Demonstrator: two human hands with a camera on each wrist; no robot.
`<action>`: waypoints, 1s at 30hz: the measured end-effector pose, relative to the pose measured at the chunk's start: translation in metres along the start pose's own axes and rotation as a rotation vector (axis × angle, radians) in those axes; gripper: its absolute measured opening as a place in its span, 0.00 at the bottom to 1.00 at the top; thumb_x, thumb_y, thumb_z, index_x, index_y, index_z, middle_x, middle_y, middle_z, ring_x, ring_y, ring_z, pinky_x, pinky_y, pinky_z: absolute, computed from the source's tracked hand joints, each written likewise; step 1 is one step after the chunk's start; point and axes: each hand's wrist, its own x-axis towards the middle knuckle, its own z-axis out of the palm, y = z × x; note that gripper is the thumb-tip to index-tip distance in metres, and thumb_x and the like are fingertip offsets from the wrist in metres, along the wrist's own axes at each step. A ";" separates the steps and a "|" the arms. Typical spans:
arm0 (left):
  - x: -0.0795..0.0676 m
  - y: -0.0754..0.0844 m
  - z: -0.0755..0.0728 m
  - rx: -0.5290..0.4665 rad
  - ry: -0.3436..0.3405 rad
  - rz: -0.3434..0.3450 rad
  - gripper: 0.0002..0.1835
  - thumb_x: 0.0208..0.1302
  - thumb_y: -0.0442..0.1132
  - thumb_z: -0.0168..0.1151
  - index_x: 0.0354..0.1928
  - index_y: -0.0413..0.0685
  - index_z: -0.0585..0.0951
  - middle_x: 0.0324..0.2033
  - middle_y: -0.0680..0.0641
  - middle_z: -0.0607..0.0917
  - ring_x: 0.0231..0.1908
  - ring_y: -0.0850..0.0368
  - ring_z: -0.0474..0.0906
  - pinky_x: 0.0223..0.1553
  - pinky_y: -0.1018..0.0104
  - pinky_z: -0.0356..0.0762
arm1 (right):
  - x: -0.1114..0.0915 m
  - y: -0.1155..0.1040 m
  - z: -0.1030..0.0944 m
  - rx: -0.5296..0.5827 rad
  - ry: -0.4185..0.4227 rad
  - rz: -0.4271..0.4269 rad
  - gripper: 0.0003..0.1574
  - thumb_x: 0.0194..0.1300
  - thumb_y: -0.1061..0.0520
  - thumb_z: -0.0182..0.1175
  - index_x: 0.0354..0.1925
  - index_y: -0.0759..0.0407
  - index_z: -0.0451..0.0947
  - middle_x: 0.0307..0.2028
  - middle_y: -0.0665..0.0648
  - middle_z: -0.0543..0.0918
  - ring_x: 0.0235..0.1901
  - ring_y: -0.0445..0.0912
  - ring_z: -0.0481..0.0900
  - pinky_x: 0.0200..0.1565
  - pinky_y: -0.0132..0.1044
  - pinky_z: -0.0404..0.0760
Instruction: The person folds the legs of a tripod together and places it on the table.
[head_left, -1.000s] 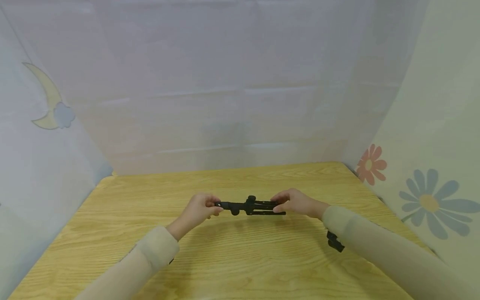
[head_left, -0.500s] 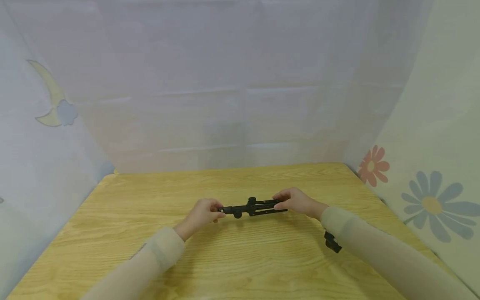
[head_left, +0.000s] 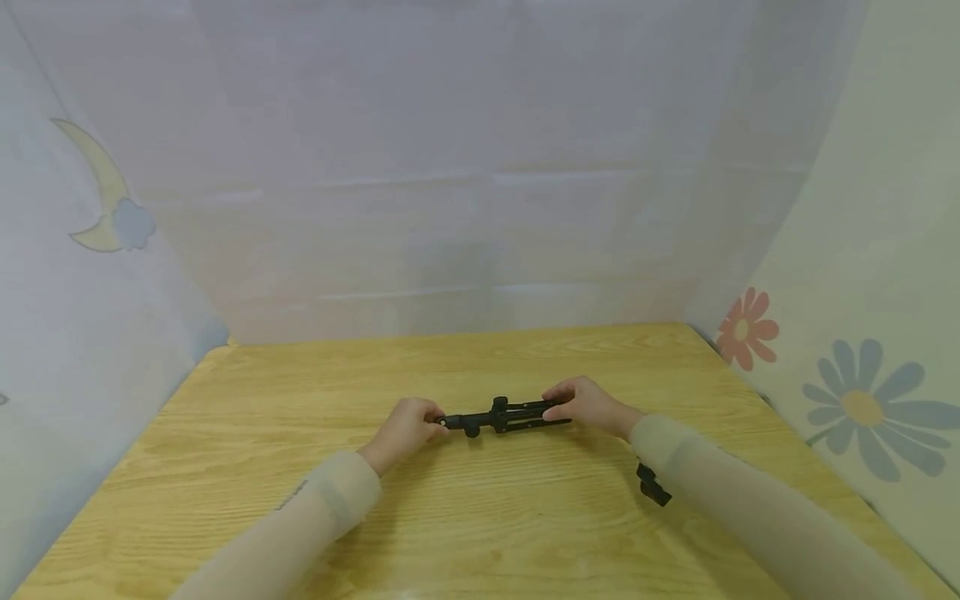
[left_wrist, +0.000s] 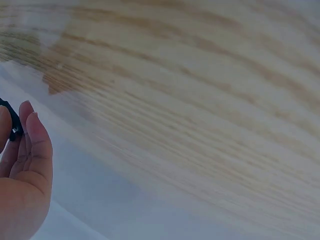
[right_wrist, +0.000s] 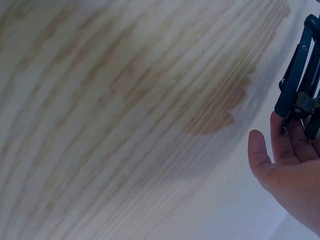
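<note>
In the head view a small black tripod [head_left: 483, 417] with side knobs and folded, narrowly spread legs lies crosswise, close over the wooden table [head_left: 465, 517]. My left hand [head_left: 403, 432] pinches its head end between thumb and fingers; in the left wrist view a black tip of the tripod [left_wrist: 14, 125] shows between the fingertips. At the other end, my right hand [head_left: 588, 407] grips the leg ends. The right wrist view has the legs [right_wrist: 295, 82] and a hinged bracket close up, with the right fingers around their ends and partly hidden by them.
A pale cloth backdrop [head_left: 480, 208] closes off the back of the table, with printed side panels left and right. A black device [head_left: 652, 485] hangs beneath the right sleeve.
The tripod's head end has come slightly toward me and right with my left hand, so the tripod slants a little. My right hand has stayed nearly in place, and both hands keep their grip.
</note>
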 end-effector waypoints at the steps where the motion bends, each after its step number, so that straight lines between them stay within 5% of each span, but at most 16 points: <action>1: 0.000 -0.001 0.000 0.011 -0.002 0.004 0.06 0.60 0.29 0.66 0.39 0.33 0.84 0.26 0.46 0.83 0.27 0.56 0.76 0.30 0.66 0.76 | 0.000 0.000 0.000 -0.001 0.000 0.001 0.28 0.63 0.59 0.67 0.57 0.74 0.74 0.54 0.68 0.79 0.56 0.62 0.73 0.56 0.54 0.73; 9: 0.004 -0.006 0.004 0.099 -0.001 -0.002 0.07 0.58 0.31 0.68 0.38 0.35 0.86 0.36 0.45 0.86 0.38 0.54 0.80 0.40 0.61 0.80 | 0.002 0.002 0.003 0.004 -0.018 0.025 0.27 0.63 0.59 0.67 0.56 0.73 0.75 0.53 0.67 0.79 0.56 0.61 0.73 0.57 0.53 0.73; 16: 0.006 -0.008 0.005 0.147 0.015 -0.011 0.05 0.56 0.30 0.70 0.34 0.36 0.86 0.35 0.44 0.86 0.39 0.49 0.81 0.43 0.55 0.80 | 0.004 0.003 0.003 0.018 -0.078 0.085 0.24 0.65 0.55 0.65 0.54 0.69 0.78 0.51 0.63 0.81 0.40 0.48 0.78 0.41 0.43 0.77; 23: 0.005 -0.010 0.005 0.192 0.010 -0.008 0.04 0.53 0.31 0.71 0.30 0.37 0.87 0.32 0.45 0.86 0.34 0.54 0.80 0.39 0.58 0.80 | 0.008 -0.003 -0.001 0.001 -0.128 0.131 0.23 0.66 0.52 0.64 0.52 0.67 0.81 0.51 0.61 0.81 0.42 0.49 0.76 0.47 0.45 0.76; 30: 0.009 -0.005 0.002 0.182 -0.015 -0.049 0.05 0.53 0.32 0.72 0.30 0.37 0.86 0.35 0.45 0.83 0.37 0.53 0.77 0.42 0.56 0.79 | 0.009 -0.004 -0.002 -0.082 -0.129 0.071 0.20 0.67 0.54 0.63 0.50 0.68 0.82 0.48 0.60 0.83 0.43 0.47 0.78 0.46 0.44 0.78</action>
